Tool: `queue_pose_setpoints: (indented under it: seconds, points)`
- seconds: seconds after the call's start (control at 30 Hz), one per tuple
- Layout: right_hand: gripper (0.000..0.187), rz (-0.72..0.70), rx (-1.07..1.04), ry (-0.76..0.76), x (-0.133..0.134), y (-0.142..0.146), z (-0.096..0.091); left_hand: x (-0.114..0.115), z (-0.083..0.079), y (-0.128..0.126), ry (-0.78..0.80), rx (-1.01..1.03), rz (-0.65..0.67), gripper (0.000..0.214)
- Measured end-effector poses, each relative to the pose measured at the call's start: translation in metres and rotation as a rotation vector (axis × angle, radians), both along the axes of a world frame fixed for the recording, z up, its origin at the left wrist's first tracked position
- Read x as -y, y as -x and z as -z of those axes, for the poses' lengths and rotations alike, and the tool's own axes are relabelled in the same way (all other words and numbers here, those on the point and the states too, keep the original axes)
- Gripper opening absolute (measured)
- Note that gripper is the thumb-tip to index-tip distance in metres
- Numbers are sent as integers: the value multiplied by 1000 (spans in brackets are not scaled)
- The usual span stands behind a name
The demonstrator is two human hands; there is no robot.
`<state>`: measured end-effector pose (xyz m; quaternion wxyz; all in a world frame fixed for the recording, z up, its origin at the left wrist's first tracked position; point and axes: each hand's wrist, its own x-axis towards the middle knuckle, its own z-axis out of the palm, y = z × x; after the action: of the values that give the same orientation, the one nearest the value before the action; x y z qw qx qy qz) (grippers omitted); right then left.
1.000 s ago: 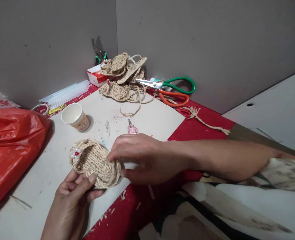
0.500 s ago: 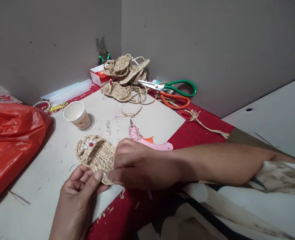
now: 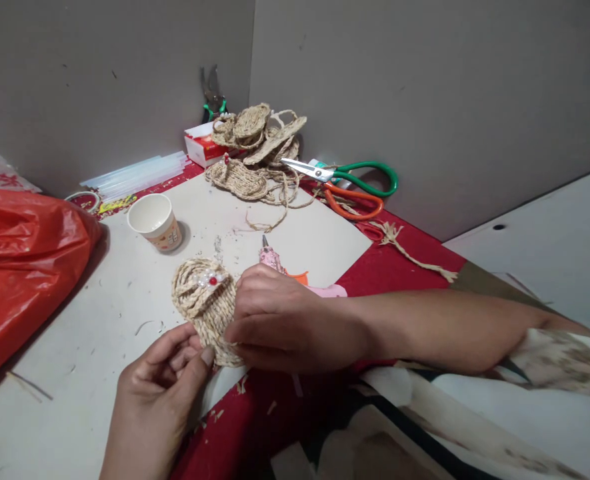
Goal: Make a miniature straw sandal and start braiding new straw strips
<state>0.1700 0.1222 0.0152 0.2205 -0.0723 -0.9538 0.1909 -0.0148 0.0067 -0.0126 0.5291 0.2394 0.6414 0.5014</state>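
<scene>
A small braided straw slipper (image 3: 215, 327) is held low over the board, its band decorated with white beads and one red bead. My left hand (image 3: 167, 373) pinches the slipper's near left edge between thumb and fingers. On the other side, my right hand (image 3: 285, 320) is closed with its fingertips against the slipper's right edge; the hand covers that edge and part of the sole. Just beyond my right hand lies a pink glue gun (image 3: 271, 259) with an orange trigger, partly hidden by the hand.
A paper cup (image 3: 155, 223) stands at the back left, near clear glue sticks (image 3: 137, 175). Other straw slippers and cord (image 3: 242, 179) are piled by scissors (image 3: 325, 175) and a red-white box (image 3: 205, 147). Pruning shears (image 3: 213, 93) lean on the wall. A red plastic bag (image 3: 29, 267) lies left.
The slipper has turned and shifted right, its beaded band now nearer my right hand. My left hand has moved slightly right with it. The view has shifted a little.
</scene>
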Motion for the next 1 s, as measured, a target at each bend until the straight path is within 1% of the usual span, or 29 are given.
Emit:
queue_pose_setpoints:
  seconds: [0.23, 0.33, 0.43, 0.53, 0.67, 0.73, 0.8, 0.9, 1.0]
  points:
    - [22, -47, 110, 15, -2, 0, -4, 0, -6, -8, -27, -197, 130, 42]
    - [25, -33, 201, 13, 1, 1, -9, -2, -9, -11, -93, -264, 183, 36]
    - [26, -18, 229, 8, 5, 3, -13, -3, -13, -14, -157, -337, 215, 30]
    - [24, -2, 244, -9, 9, 4, -14, -3, -15, -17, -177, -366, 232, 30]
    - [28, 13, 254, -13, 13, 5, -13, -2, -12, -20, -193, -388, 238, 33]
    - [26, 18, 225, 21, 14, 4, -11, -1, -10, -20, -209, -449, 248, 29]
    - [24, 34, 221, 60, 15, 4, -10, -1, -8, -20, -260, -544, 256, 26]
    - [26, 61, 241, 115, 15, 5, -10, -1, -5, -19, -353, -674, 256, 27]
    - [23, 88, 249, 172, 16, 6, -10, -1, -4, -18, -407, -722, 234, 28]
